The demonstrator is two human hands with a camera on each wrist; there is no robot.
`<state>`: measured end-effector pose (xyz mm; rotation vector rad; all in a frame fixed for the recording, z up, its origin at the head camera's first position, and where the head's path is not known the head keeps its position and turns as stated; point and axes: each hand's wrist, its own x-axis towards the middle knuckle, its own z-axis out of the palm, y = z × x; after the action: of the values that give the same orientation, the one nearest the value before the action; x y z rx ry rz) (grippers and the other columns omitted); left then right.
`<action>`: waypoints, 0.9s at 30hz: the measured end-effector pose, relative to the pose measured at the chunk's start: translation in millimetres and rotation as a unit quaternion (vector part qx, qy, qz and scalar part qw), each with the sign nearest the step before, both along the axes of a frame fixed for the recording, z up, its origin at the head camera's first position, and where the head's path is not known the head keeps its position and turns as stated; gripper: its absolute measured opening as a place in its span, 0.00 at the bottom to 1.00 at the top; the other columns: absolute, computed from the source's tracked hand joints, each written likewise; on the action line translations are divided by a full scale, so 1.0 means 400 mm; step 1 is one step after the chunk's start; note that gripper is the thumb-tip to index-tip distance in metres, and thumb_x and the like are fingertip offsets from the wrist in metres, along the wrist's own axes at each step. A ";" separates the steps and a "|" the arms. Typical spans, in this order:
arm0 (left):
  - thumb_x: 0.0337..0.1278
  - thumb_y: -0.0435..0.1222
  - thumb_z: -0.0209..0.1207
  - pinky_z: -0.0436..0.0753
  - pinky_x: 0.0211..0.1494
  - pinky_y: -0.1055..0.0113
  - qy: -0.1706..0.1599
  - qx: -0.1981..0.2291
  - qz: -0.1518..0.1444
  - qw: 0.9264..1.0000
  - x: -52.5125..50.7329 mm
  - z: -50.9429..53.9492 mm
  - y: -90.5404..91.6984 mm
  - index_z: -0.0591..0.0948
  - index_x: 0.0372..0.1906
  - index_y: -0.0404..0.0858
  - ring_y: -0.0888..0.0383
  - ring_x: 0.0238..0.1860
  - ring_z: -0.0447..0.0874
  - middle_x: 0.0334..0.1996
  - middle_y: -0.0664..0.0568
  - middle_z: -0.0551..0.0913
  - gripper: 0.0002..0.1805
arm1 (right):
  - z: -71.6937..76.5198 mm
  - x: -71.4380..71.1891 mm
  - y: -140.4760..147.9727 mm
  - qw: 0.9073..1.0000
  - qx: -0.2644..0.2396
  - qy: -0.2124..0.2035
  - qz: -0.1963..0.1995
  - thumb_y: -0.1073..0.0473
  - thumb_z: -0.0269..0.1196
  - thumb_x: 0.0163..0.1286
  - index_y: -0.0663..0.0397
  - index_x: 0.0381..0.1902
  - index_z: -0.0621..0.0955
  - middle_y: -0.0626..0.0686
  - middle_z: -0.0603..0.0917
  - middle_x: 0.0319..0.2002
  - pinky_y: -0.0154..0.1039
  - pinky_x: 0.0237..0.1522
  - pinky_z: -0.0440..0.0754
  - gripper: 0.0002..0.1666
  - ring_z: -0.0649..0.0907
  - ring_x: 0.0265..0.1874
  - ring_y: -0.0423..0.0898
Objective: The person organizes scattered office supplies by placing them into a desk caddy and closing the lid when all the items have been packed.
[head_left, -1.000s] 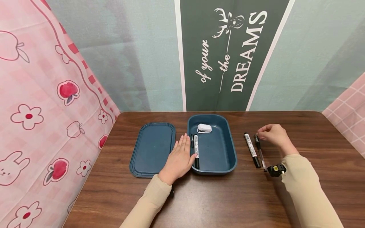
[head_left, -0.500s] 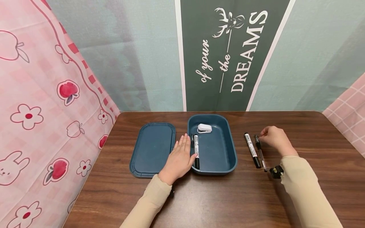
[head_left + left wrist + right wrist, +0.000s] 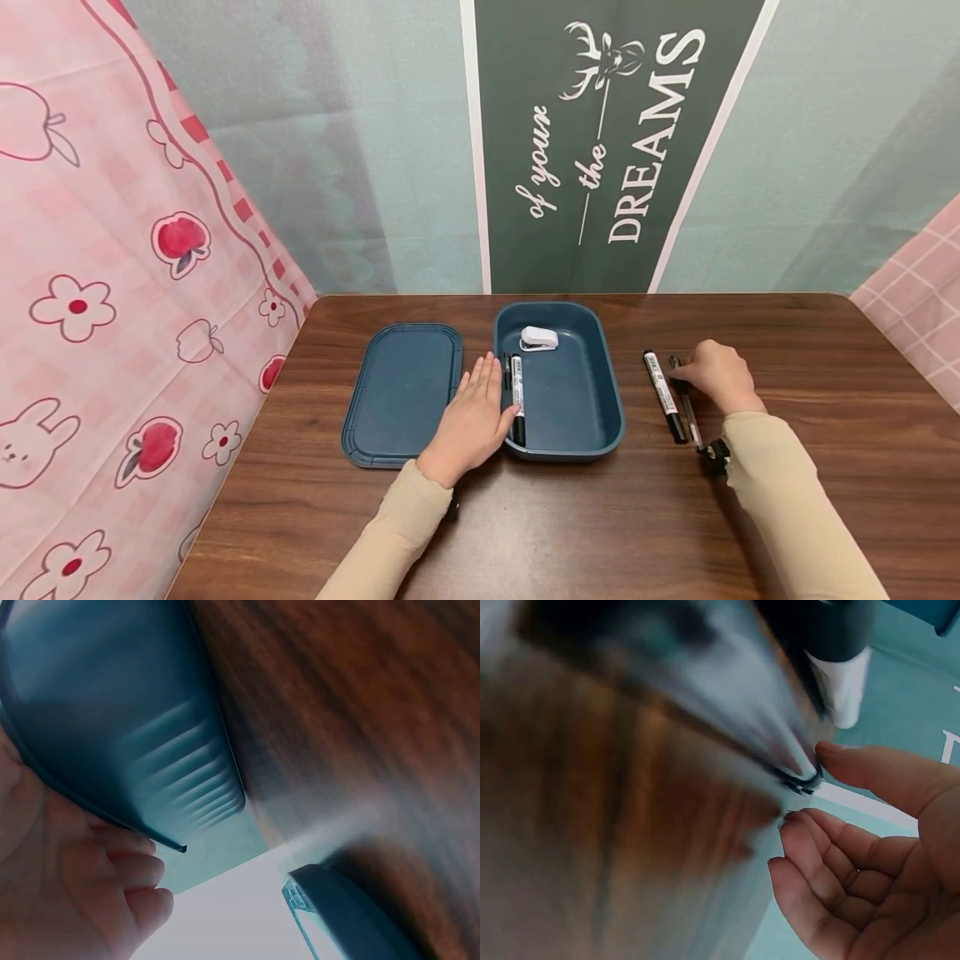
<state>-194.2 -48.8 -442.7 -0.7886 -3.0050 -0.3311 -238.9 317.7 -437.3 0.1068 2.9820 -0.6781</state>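
In the head view my left hand (image 3: 471, 421) rests with straight fingers along the left wall of the blue box (image 3: 577, 456). The left wrist view shows its fingers (image 3: 139, 870) against the box's side (image 3: 150, 735). A white-and-black marker (image 3: 517, 396), a dark pen (image 3: 507, 371) partly hidden beside it and a white stapler (image 3: 538, 337) lie inside. My right hand (image 3: 720, 377) is over the upper end of a clear-barrelled black pen (image 3: 691, 412) on the table. In the right wrist view its thumb and curled fingers stand apart on either side of the pen's end.
A second marker (image 3: 664, 396) lies just left of the pen. The blue lid (image 3: 405, 392) lies flat on the wooden table (image 3: 570, 533), left of the box. Fabric curtains (image 3: 390, 150) hang behind the table.
My right hand first draws slightly right from the pen's upper end, then comes back toward it, lower down. My left hand stays in place.
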 end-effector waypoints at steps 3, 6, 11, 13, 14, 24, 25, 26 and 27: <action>0.72 0.50 0.41 0.52 0.72 0.56 0.001 0.001 -0.002 1.000 0.000 0.003 0.001 0.51 0.71 0.26 0.47 0.73 0.45 0.72 0.36 0.48 0.37 | 0.000 0.001 -0.003 1.000 -0.003 -0.002 -0.008 0.58 0.65 0.59 0.46 0.05 0.61 0.43 0.56 0.08 0.35 0.14 0.58 0.30 0.58 0.10 0.39; 0.73 0.50 0.40 0.51 0.73 0.56 -0.003 0.000 0.000 1.000 -0.001 0.004 -0.001 0.51 0.72 0.26 0.47 0.73 0.44 0.72 0.37 0.47 0.37 | 0.001 -0.002 -0.004 1.000 -0.011 0.001 -0.007 0.61 0.64 0.59 0.47 0.05 0.61 0.43 0.56 0.08 0.35 0.14 0.58 0.29 0.57 0.10 0.39; 0.73 0.50 0.39 0.50 0.73 0.57 -0.008 -0.001 0.002 1.000 -0.002 -0.001 -0.003 0.50 0.72 0.27 0.48 0.73 0.43 0.73 0.37 0.46 0.37 | -0.001 -0.005 0.000 1.000 -0.019 0.000 -0.010 0.62 0.63 0.59 0.46 0.05 0.62 0.43 0.58 0.07 0.35 0.14 0.59 0.29 0.59 0.09 0.39; 0.73 0.50 0.40 0.51 0.73 0.56 -0.007 0.000 0.001 1.000 -0.002 -0.002 -0.002 0.50 0.72 0.27 0.47 0.73 0.44 0.73 0.37 0.46 0.37 | -0.004 -0.007 0.002 1.000 -0.015 0.000 -0.013 0.61 0.64 0.58 0.46 0.04 0.63 0.43 0.59 0.07 0.35 0.14 0.60 0.29 0.60 0.09 0.40; 0.73 0.50 0.40 0.51 0.73 0.56 -0.007 -0.001 0.001 1.000 -0.002 -0.002 -0.002 0.50 0.72 0.27 0.47 0.73 0.44 0.73 0.37 0.46 0.37 | -0.006 -0.009 0.003 1.000 -0.013 0.000 -0.014 0.61 0.64 0.58 0.46 0.04 0.63 0.43 0.59 0.07 0.36 0.15 0.60 0.29 0.60 0.09 0.40; 0.73 0.50 0.40 0.51 0.73 0.56 -0.008 -0.001 0.000 1.000 0.000 0.002 -0.001 0.50 0.72 0.27 0.46 0.73 0.45 0.73 0.37 0.47 0.37 | -0.012 -0.010 0.012 1.000 -0.010 0.002 -0.016 0.60 0.65 0.58 0.47 0.03 0.65 0.43 0.62 0.06 0.36 0.15 0.60 0.28 0.62 0.10 0.40; 0.73 0.50 0.40 0.51 0.73 0.56 -0.009 -0.001 0.000 1.000 0.000 0.002 -0.001 0.50 0.72 0.27 0.47 0.73 0.44 0.73 0.37 0.46 0.37 | -0.013 -0.009 0.014 1.000 -0.009 0.003 -0.016 0.60 0.65 0.58 0.48 0.03 0.66 0.43 0.63 0.06 0.36 0.15 0.61 0.28 0.63 0.10 0.41; 0.73 0.50 0.40 0.50 0.73 0.56 -0.011 -0.001 0.000 1.000 0.000 0.002 -0.001 0.50 0.72 0.27 0.47 0.73 0.44 0.73 0.37 0.46 0.37 | -0.013 -0.009 0.016 1.000 -0.008 0.004 -0.016 0.60 0.65 0.57 0.48 0.03 0.66 0.43 0.64 0.06 0.36 0.15 0.61 0.27 0.64 0.10 0.41; 0.73 0.50 0.40 0.50 0.73 0.56 -0.013 -0.001 0.001 1.000 0.001 0.002 -0.001 0.50 0.72 0.27 0.47 0.73 0.43 0.73 0.37 0.46 0.37 | -0.014 -0.008 0.017 1.000 -0.007 0.004 -0.016 0.60 0.65 0.57 0.48 0.03 0.67 0.44 0.65 0.06 0.36 0.15 0.61 0.27 0.64 0.10 0.41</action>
<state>-194.0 -49.0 -441.9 -0.7886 -3.0304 -0.3417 -242.2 324.6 -442.7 0.1509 2.9880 -0.7052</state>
